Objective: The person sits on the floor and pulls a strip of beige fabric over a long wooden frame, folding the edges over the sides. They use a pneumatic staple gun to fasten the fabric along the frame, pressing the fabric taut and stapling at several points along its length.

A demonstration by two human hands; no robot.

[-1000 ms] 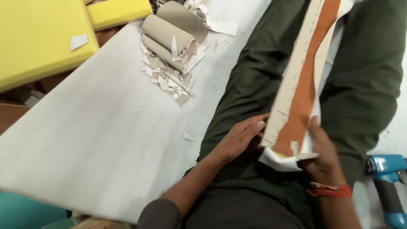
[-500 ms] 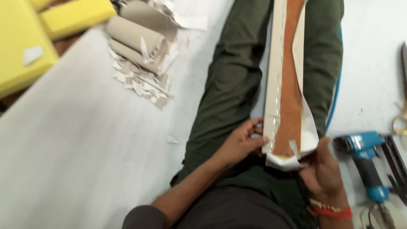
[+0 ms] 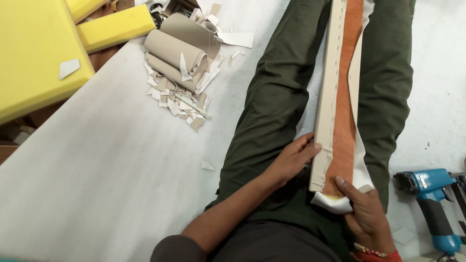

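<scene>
A long narrow wooden board (image 3: 335, 97), part-wrapped in beige leatherette with bare orange-brown wood down its middle, was laid along the green-trousered lap, apparently so both hands could work its near end. The left hand (image 3: 291, 160) was pressed flat against the board's left edge; the right hand (image 3: 366, 216) was closed on the loose white foam there. Compared with half a second earlier, the blue staple gun (image 3: 429, 199) right of the board appeared farther off, and the left fingers straighter.

Yellow foam blocks (image 3: 34, 53), beige rolls (image 3: 179, 53), blue staple gun (image 3: 432, 194).
</scene>
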